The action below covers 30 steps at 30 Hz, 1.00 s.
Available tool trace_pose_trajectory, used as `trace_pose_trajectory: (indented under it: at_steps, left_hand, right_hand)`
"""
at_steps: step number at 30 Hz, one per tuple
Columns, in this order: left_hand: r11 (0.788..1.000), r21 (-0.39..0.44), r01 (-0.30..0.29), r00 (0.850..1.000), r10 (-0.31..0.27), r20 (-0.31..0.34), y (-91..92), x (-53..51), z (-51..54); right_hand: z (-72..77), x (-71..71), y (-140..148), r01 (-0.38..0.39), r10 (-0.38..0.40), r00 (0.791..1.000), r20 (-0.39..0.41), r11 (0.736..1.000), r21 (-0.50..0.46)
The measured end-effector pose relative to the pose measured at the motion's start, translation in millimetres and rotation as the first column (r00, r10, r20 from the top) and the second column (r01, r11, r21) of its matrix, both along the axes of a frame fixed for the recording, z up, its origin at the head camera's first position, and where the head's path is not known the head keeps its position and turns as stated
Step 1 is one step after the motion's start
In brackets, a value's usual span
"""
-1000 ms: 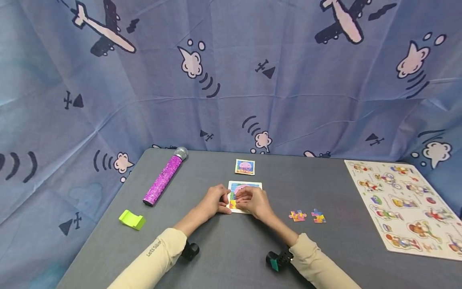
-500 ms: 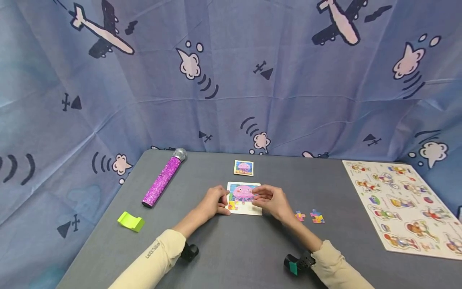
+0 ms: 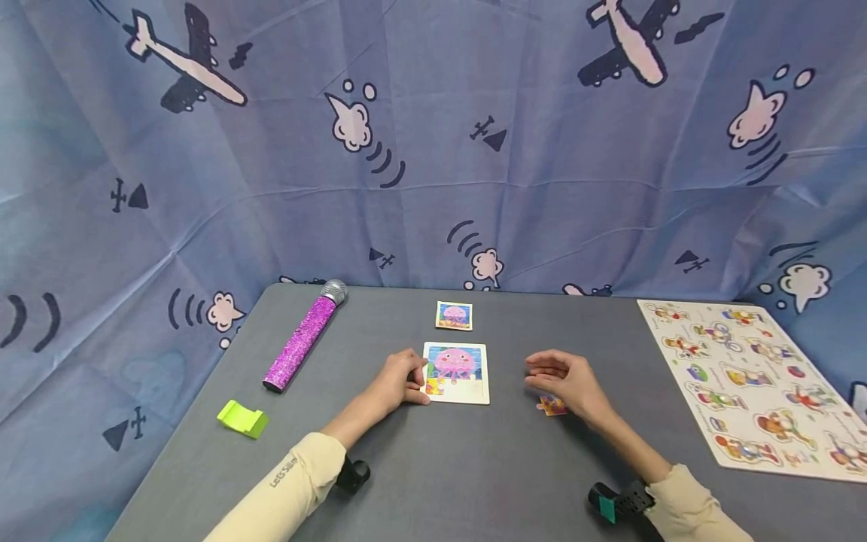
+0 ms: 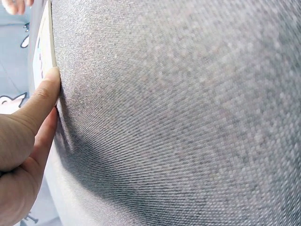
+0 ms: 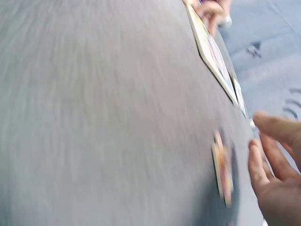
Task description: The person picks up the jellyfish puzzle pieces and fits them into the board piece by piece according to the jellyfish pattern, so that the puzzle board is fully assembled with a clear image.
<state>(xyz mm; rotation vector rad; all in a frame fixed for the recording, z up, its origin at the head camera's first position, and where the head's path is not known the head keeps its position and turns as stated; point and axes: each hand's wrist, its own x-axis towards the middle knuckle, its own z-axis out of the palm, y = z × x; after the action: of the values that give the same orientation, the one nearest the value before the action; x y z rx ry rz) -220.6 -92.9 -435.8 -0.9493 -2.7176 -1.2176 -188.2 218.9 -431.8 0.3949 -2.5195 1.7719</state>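
Observation:
A jigsaw puzzle board [image 3: 460, 376] with a pink octopus-like picture lies flat on the grey table, its lower right part bare white. My left hand [image 3: 396, 381] holds the board's left edge; in the left wrist view the thumb [image 4: 46, 92] lies against the edge with a finger beside it. My right hand [image 3: 567, 384] hovers over the table right of the board, fingers loosely bent and nothing between them. Just under it a pink and yellow puzzle piece [image 3: 552, 406] shows, blurred in the right wrist view; the other loose piece is hidden by the hand in the head view.
A small picture card [image 3: 454, 316] lies behind the board. To the left are a glittery purple microphone [image 3: 301, 342] and a bright green plastic block [image 3: 242, 419]. A large white illustrated sheet [image 3: 759, 384] covers the right side. A printed cloth [image 3: 420, 150] hangs behind the table.
My right hand has let go of the board area and moved right, over the loose pieces, uncovering the octopus picture. The left hand has stayed at the board's left edge.

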Motion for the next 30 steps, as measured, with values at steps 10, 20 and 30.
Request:
trace_pose_trajectory:
  at_steps: [10, 20, 30]
  left_hand:
    - [1.000, -0.003, -0.012, 1.000, 0.012, 0.016, -0.3, -0.5, -0.4]
    - [1.000, -0.016, -0.001, 1.000, 0.001, 0.003, -0.3, -0.8, 1.4]
    - [1.000, -0.025, -0.009, 1.000, 0.010, 0.007, 0.3, 0.1, 0.9]
  right_hand:
    - [1.1, 7.0, 49.4, -0.175, 0.178, 0.984, 0.003, 0.965, 0.195]
    - [-2.6, 8.0, 60.7, -0.167, 0.208, 0.976, -0.071, 0.911, 0.376]
    - [-2.7, 10.1, 57.3, -0.185, 0.201, 0.979, -0.022, 0.937, 0.295]
